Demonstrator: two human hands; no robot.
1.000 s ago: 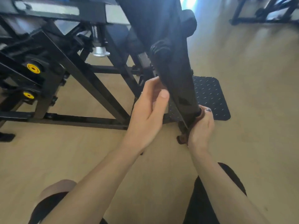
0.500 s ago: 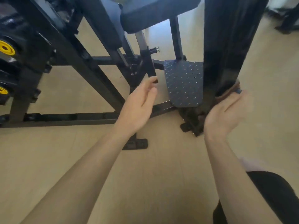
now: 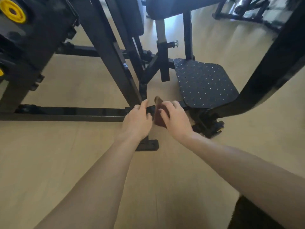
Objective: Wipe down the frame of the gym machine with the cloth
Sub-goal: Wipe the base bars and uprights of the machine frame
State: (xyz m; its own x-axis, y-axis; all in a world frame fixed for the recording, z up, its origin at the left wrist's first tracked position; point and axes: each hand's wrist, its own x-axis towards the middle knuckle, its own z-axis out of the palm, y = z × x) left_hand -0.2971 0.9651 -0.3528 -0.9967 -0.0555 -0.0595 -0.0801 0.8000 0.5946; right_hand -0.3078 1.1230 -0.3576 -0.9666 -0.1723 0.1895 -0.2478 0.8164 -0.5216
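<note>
1. The left hand (image 3: pixel 137 120) rests on the low horizontal bar of the black steel gym machine frame (image 3: pixel 69 112), its fingers curled over the bar's top near the junction with the slanted strut.
2. The right hand (image 3: pixel 175 119) grips a reddish-brown cloth (image 3: pixel 158 116), fingers curled over it, pressing it against the same bar just beside the left hand.
3. A black studded footplate (image 3: pixel 204 83) sits just right of the hands, above the pale wooden floor (image 3: pixel 82 162).
4. Yellow round caps (image 3: pixel 12 11) show at upper left.
</note>
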